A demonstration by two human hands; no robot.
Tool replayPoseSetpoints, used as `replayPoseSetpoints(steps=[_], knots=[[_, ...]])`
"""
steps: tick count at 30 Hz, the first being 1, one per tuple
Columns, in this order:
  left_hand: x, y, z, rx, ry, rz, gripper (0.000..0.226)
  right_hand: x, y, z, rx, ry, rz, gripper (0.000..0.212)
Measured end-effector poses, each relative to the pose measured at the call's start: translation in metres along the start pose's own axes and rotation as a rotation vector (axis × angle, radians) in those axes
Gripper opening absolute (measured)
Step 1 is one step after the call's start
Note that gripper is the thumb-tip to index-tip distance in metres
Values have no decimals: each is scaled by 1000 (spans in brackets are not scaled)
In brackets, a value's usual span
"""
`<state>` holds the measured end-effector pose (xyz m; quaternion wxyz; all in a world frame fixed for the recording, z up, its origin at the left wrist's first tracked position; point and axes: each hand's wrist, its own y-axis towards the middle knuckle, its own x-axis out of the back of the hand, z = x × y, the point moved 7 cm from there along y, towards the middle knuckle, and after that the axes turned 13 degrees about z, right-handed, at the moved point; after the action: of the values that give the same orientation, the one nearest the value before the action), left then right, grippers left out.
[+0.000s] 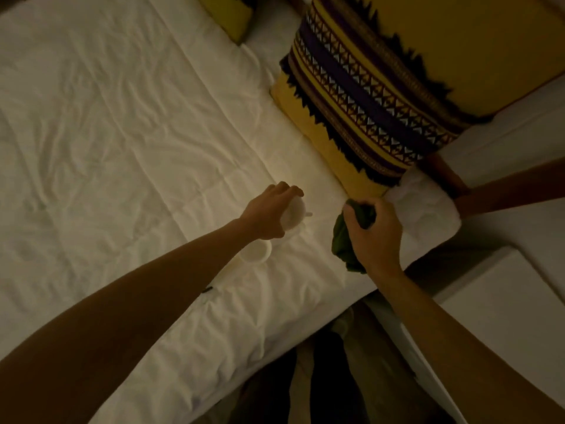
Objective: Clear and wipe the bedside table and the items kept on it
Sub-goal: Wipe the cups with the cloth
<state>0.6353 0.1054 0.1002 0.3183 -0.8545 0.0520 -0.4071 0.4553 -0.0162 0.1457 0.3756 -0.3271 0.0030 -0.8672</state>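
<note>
**Items moving onto the bed, wiping still ahead**

Nearest you, at the lower right, the white bedside table shows only a bare corner of its top; the rest is out of frame, so you cannot tell from here whether it is fully cleared or wiped. Judging by that, the wipe of the top is probably still to do.

Further out, your right hand is curled tight round a bunched dark green cloth, holding it over the edge of the bed sheet. Your left hand grips a small white cup from above, fingers wrapped over its rim, low over the sheet. Just beside it, nearer you, a second white cup already lies on the sheet. So at least two items are off the table; whether either has been wiped is not visible.

Beyond your hands lies a yellow patterned cushion, with a white rolled towel at its near corner.
</note>
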Motion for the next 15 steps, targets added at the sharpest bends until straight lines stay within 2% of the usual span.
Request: replayPoseSetpoints(steps=[7, 12, 15], knots=[[-78, 61, 14, -115, 176, 172, 87, -19, 2, -76, -121, -17, 11, 24], [-97, 78, 24, -76, 189, 175, 91, -31, 12, -77, -109, 21, 6, 22], [-97, 77, 24, -69, 242, 174, 104, -36, 15, -71, -102, 45, 17, 21]])
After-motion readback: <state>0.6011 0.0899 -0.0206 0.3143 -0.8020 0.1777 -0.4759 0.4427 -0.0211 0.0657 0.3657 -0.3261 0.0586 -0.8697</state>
